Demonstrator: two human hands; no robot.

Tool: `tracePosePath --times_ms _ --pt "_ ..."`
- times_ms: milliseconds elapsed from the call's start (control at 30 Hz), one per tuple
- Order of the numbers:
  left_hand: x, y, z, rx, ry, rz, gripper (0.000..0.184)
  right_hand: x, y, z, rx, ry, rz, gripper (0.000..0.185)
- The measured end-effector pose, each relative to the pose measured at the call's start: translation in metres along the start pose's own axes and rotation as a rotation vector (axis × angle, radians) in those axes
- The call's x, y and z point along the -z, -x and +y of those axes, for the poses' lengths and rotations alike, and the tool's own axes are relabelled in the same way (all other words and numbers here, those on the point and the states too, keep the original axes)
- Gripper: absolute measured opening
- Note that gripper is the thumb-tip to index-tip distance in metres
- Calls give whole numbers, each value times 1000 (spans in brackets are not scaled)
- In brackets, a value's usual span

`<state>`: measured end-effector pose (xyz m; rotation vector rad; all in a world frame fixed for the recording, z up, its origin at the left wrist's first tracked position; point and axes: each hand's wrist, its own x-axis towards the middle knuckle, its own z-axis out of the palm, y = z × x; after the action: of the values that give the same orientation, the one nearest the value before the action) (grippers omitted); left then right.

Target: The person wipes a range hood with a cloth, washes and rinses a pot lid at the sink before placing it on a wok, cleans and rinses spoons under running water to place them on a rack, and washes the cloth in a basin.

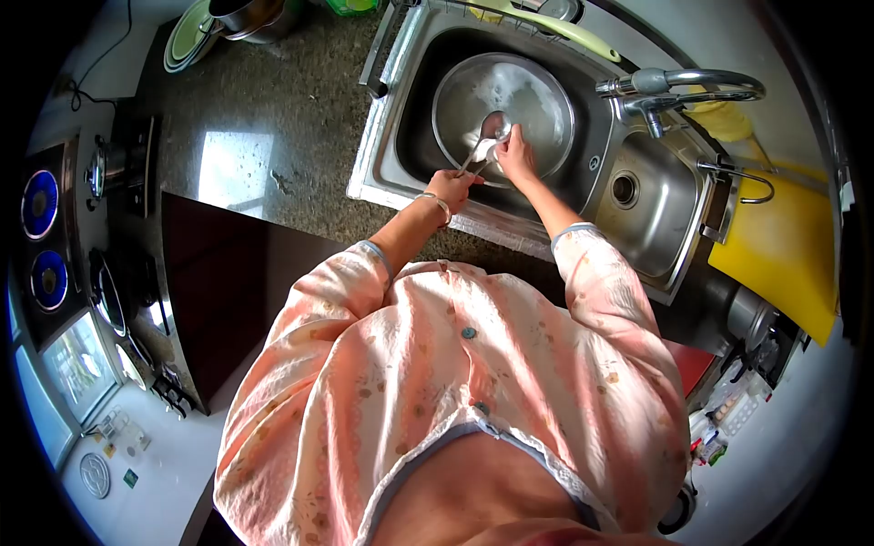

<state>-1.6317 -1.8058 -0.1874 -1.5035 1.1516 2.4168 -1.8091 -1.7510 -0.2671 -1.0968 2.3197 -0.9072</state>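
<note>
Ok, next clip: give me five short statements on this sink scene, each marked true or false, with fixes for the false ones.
1. The left hand holds a spoon by its handle. True.
2. The spoon's head is above the round metal basin. True.
3. The yellow mat is to the right of the smaller sink. True.
4. The basin sits in the smaller sink. False: it sits in the larger sink.
5. One hand rests on the faucet. False: the left is on the spoon, and the right hand holds something white at it.
</note>
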Motion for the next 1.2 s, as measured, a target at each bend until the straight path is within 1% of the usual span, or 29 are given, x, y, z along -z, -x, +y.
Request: tracePosePath --times_ms 33,67,100,167,200,267,300,367,400,433,500,533,567,600,633,667,700,733,767,800,833,867,900,967,1000,1033,1100,1133,1200 --pt "0 -3 6 22 -3 6 25 6 -6 4 96 111 34 29" --pt "3 -5 11 27 -8 27 25 16 -13 9 -145 182 -4 31" --pt "11 -8 17 61 -5 1 28 20 -21 30 -193 134 60 32" --pt "18 -15 31 165 -16 -20 31 36 -37 44 -240 249 15 39" --pt "21 -23 33 158 -15 -18 31 40 -39 38 -234 248 18 39" --pt "25 -42 29 260 -113 47 33 48 -36 21 -222 291 -3 44" --pt "22 -42 33 254 -108 49 33 41 -33 21 -267 351 -80 49" --pt "13 -37 43 333 -258 156 33 0 -26 59 4 621 -97 50" --pt "14 -40 42 325 -412 139 32 3 -17 46 59 600 -225 50" --pt "16 -46 46 322 -412 144 32 3 -20 48 63 597 -223 50" --pt "16 -48 55 375 -851 19 31 15 -24 53 -57 313 -416 47" --pt "15 -42 57 378 -849 19 31 17 -30 58 -162 207 -262 39" --pt "15 -35 58 184 -1140 149 30 13 -36 61 -162 208 -265 39" --pt "15 -29 58 -24 -1420 282 29 11 -41 57 -241 219 -84 35" --pt "19 -32 53 -21 -1421 279 29 10 -41 54 -320 228 98 32" --pt "27 -42 44 -108 -1490 287 28 8 -37 51 -202 226 45 30" --pt "42 -62 28 -197 -1558 294 28 13 -38 42 -206 225 48 30" --pt "48 -58 33 -117 -1308 173 29 17 -39 38 -270 -101 -77 29" --pt "53 -52 34 -5 -924 63 29 20 -38 33 -329 -430 -201 28" --pt "55 -44 33 81 -574 -5 30 22 -40 33 -391 -846 -154 24" --pt "55 -31 35 138 -327 -75 30 31 -40 26 -407 -1208 -216 17" --pt "35 2 51 192 -135 -64 33 43 -35 11 -414 -1267 -232 16" --pt "31 8 48 201 -142 -71 33 53 -29 -6 -418 -1324 -249 15" --pt "28 16 45 196 56 -260 33 58 -17 -22 -459 -1247 -478 15" --pt "22 20 46 187 75 -295 34 41 -16 -11 -346 -1127 -521 15" --pt "19 23 47 188 77 -295 34 39 -11 -17 -305 -835 -546 15" --pt "15 30 49 169 26 -305 35 32 -1 -25 -121 -578 -384 15" --pt "15 34 49 171 27 -304 35 32 2 -26 -122 -578 -386 15" --pt "16 39 54 177 -88 -338 36 33 2 -29 52 -340 -233 16"
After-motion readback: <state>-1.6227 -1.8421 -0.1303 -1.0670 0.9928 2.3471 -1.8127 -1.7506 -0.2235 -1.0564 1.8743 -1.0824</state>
